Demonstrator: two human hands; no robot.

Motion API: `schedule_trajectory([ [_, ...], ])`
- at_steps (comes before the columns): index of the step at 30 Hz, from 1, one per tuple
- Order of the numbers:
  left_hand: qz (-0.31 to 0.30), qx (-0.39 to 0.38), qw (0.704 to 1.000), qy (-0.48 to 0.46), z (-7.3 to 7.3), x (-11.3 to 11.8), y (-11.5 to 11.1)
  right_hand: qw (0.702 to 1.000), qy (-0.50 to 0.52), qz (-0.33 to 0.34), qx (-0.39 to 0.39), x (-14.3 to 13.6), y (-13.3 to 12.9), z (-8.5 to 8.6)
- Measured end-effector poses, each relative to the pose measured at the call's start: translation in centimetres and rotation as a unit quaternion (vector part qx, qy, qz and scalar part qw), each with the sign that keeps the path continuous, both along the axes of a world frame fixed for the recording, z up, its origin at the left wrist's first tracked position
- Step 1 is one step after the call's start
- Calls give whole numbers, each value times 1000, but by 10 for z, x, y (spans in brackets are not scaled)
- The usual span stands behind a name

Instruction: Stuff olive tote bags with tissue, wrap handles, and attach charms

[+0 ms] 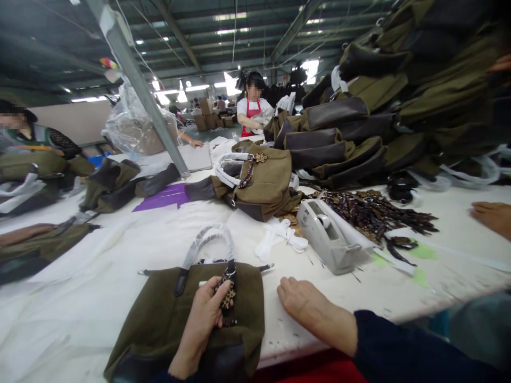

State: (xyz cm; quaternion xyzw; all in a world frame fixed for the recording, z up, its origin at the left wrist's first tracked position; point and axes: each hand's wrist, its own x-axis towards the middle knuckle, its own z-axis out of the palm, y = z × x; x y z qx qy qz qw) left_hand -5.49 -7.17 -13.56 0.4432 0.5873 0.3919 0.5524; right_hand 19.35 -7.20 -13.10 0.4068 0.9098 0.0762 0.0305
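An olive handbag (159, 303) with dark leather-look trim lies on the white table in front of me. Its handle (211, 242), wrapped in white film, stands up from the top edge. My left hand (205, 306) rests over the bag and pinches a leopard-print charm (227, 292) hanging at the handle's ring, thumb on top. My right hand (305, 303) is on the table just right of the bag, apart from it. Its fingers curl downward, and whatever is under them, if anything, is hidden.
Ahead stand a grey tape dispenser (329, 234), a heap of leopard-print charms (371, 213) and another olive bag (263, 181). Stacked bags (339, 133) rise at the right. A metal post (139, 85) crosses the left. Co-workers' hands (493, 215) show at the table's sides.
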Motion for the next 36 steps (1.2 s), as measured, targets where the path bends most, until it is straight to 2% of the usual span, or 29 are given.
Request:
schedule_trajectory([
  [3, 1, 0, 1000, -13, -2, -1, 1, 1000, 2, 8, -3, 0, 7, 3],
  [5, 4, 2, 1000, -18, -4, -1, 1, 998, 44, 3, -55, 7, 16, 3],
  [7, 5, 3, 1000, -21, -6, -2, 1, 989, 95, -25, -106, 17, 23, 3],
  [9, 6, 2, 1000, -24, -7, -2, 1, 962, 185, -86, -181, 24, 27, 5],
  [10, 7, 2, 1000, -23, -6, -2, 1, 929, 251, -126, -241, 25, 28, 7],
  [11, 7, 2, 1000, -22, -5, -2, 0, 876, 328, -161, -314, 25, 27, 10],
  [13, 4, -1, 1000, -24, -4, -2, 0, 724, 473, -190, -464, 17, 26, 16],
  [14, -1, -2, 1000, -26, -3, -2, 0, 661, 516, -182, -513, 11, 25, 18],
  [15, -5, -3, 1000, -28, -3, -2, -1, 619, 543, -169, -542, 3, 25, 21],
  [16, -10, -4, 999, -30, -2, -3, -1, 599, 557, -156, -554, -6, 26, 23],
  [18, -16, -4, 999, -31, -2, -3, -3, 606, 560, -153, -544, -25, 29, 25],
  [23, -22, -9, 999, -28, 2, -3, -7, 700, 530, -136, -459, -54, 37, 20],
  [27, -20, -19, 999, -32, 7, -2, -5, 748, 498, -119, -422, -55, 40, 15],
  [30, -20, -31, 998, -42, 8, -3, -5, 767, 482, -112, -408, -53, 41, 15],
  [36, -29, -22, 998, -43, 6, -4, -6, 776, 475, -118, -399, -53, 42, 15],
])
